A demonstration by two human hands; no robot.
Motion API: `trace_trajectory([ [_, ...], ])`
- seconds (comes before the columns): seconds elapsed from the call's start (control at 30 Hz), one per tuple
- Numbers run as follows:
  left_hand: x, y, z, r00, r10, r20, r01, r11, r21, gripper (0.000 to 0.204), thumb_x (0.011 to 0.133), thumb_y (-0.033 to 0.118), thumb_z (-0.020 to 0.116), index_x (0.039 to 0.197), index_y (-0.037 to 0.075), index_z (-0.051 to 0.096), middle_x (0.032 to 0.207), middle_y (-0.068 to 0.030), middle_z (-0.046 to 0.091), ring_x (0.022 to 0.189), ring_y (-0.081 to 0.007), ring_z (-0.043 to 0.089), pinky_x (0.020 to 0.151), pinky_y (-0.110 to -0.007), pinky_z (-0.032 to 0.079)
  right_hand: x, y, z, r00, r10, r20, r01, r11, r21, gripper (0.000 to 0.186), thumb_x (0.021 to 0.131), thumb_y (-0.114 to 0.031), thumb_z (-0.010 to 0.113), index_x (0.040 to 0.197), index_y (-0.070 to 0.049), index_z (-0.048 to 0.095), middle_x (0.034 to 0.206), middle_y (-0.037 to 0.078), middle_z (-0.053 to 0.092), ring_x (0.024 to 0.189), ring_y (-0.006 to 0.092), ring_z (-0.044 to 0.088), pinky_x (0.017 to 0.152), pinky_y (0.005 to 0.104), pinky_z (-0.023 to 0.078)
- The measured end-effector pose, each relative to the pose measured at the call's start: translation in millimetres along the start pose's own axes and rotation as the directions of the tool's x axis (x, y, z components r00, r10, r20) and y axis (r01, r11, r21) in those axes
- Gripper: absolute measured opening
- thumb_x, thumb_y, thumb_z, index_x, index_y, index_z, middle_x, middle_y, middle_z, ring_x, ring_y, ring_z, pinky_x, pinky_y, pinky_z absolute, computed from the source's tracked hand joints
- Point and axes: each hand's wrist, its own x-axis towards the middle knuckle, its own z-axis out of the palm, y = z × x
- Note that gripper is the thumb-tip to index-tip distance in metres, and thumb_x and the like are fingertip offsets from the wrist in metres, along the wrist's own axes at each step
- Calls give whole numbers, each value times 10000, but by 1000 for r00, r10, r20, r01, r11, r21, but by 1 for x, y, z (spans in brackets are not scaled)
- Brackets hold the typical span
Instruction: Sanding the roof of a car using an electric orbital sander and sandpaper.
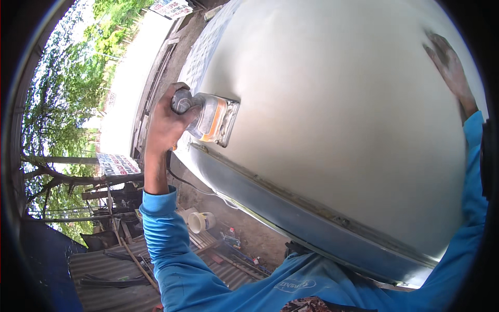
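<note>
Cream, broad and curved, a panel [338, 104] fills the view, a grey-and-orange sander [214, 118] against its left part. The left hand [167, 122] wraps its fingers round the grip; the right hand [449, 65] lies spread on the panel, holding nothing. Keeping the base flat would likely avoid gouges. Beyond: dirt ground [267, 236], a pale bucket [209, 221], leafy trees [62, 112].
</note>
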Motion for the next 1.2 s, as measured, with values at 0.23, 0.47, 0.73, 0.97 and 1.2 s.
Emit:
trace_trajectory([
  [0.23, 95, -3, 4, 988, -142, 61, 144, 989, -28, 461, 819, 157, 763, 1205, -22, 586, 958, -118, 663, 816, -153, 610, 728, -298, 520, 4, 17, 9, 1000, -22, -7, 21, 997, -72, 529, 985, -382, 558, 1372, -22, 530, 1458, 188, 480, 1377, 332, 424, 1157, 387, 313],
  [0.47, 187, -21, 20, 972, -232, 32, 227, 968, 107, 664, 714, 323, 772, 1241, -46, 607, 1050, -170, 698, 890, -257, 690, 738, -382, 579, -3, -9, -1, 999, 38, 27, -36, 997, -74, 526, 984, -366, 570, 1368, -10, 533, 1452, 191, 484, 1376, 329, 427, 1153, 388, 317],
  [0.73, 209, -26, 14, 951, -309, 25, 301, 939, 164, 625, 737, 342, 759, 1240, 1, 610, 1032, -141, 692, 885, -249, 672, 679, -406, 566, 0, -32, -12, 997, 63, 48, -59, 996, -70, 493, 986, -315, 565, 1377, -19, 521, 1476, 173, 467, 1385, 327, 417, 1145, 398, 335],
  [0.97, 215, -29, 14, 984, -160, 74, 138, 959, 247, 592, 761, 365, 744, 1229, 29, 608, 1044, -138, 684, 826, -241, 666, 610, -422, 563, -2, -29, -20, 995, 54, 89, -50, 997, -53, 512, 971, -344, 589, 1366, -23, 536, 1470, 191, 469, 1381, 343, 419, 1152, 404, 323],
  [1.2, 190, -31, 9, 943, -333, 9, 327, 931, 165, 556, 736, 352, 746, 1093, -66, 661, 997, -174, 691, 790, -256, 671, 717, -375, 550, 7, 19, -7, 999, 28, 20, -27, 999, -45, 508, 970, -354, 593, 1352, -22, 547, 1459, 194, 478, 1380, 343, 422, 1147, 409, 332],
])
